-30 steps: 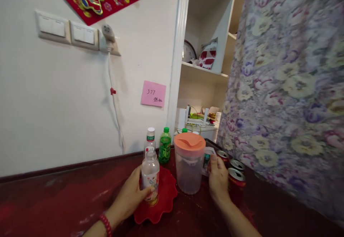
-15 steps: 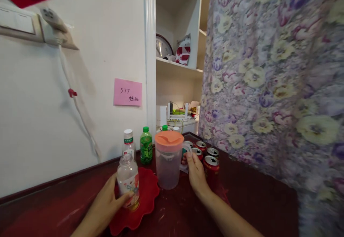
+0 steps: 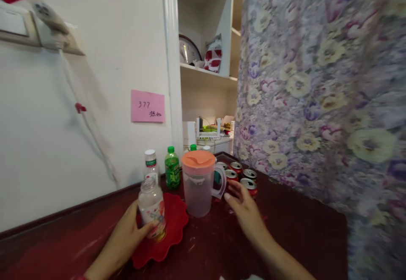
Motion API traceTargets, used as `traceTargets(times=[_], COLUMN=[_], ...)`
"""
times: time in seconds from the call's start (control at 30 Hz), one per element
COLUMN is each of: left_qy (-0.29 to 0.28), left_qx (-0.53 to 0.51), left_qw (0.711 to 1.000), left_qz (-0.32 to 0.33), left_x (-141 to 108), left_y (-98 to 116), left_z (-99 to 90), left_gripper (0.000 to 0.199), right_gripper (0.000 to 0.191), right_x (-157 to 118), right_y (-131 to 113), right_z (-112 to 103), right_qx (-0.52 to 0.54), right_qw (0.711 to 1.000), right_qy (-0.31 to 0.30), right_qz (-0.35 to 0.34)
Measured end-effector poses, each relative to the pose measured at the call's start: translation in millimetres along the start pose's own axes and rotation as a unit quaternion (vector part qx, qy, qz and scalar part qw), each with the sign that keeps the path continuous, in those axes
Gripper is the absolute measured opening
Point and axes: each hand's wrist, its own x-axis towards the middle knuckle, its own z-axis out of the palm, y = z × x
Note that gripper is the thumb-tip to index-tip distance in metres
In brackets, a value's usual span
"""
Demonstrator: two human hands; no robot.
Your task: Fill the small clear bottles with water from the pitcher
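My left hand (image 3: 131, 231) is wrapped round a clear glass jar (image 3: 151, 208) with a printed label and no lid on its mouth. The jar is at the red scalloped plate (image 3: 176, 229); whether its base rests there I cannot tell. A translucent pitcher (image 3: 198, 193) with an orange lid (image 3: 198, 160) stands on the table just right of the plate. Beside its handle (image 3: 221, 182) is my right hand (image 3: 244, 206), fingers apart and holding nothing. Several drink cans (image 3: 248, 183) stand behind that hand.
A green-capped bottle (image 3: 172, 170) and a white-capped bottle (image 3: 151, 163) stand near the wall behind the jar. The dark red table (image 3: 301, 233) reaches a floral curtain (image 3: 298, 102) on the right. Shelves with a white router (image 3: 208, 132) are farther back.
My right hand has let go of the pitcher's handle and moved slightly right and away from it. My left hand keeps its hold on the jar. The view has shifted a little.
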Motion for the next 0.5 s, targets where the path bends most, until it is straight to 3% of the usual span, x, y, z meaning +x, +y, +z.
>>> traceTargets(times=[0.07,0.13,0.2,0.23,0.3,0.37,0.43,0.5], left_qy=[-0.014,-0.034,-0.043,-0.053,-0.057,-0.058,-0.057,-0.059], left_qx=[-0.011,-0.018,-0.031,-0.035,-0.037,-0.039,-0.041,-0.043], left_qw=[1.0,0.999,0.998,0.997,0.997,0.997,0.997,0.996], left_qz=[-0.011,-0.026,-0.033,-0.034,-0.037,-0.038,-0.042,-0.046], left_x=[-4,-8,-10,-10,-11,-12,-13,-14], left_y=[10,18,23,23,23,23,23,24], left_z=[-0.6,-1.2,-1.5,-1.6,-1.6,-1.4,-1.1,-1.0], left_gripper=[0.064,0.066,0.068,0.069,0.068,0.067,0.066,0.066], right_gripper=[0.061,0.051,0.036,0.028,0.017,0.013,0.028,0.044], right_x=[-12,-23,-34,-40,-51,-64,-78,-92], right_y=[-9,-25,-46,-57,-74,-84,-84,-80], right_z=[-11,-16,-12,-7,10,32,56,82], right_qx=[-0.027,-0.046,-0.059,-0.083,-0.113,-0.14,-0.17,-0.223], right_qw=[0.999,0.998,0.989,0.971,0.911,0.84,0.774,0.715], right_qy=[0.013,-0.03,-0.134,-0.226,-0.395,-0.519,-0.594,-0.622], right_qz=[0.021,0.028,0.023,-0.003,-0.036,-0.067,-0.138,-0.227])
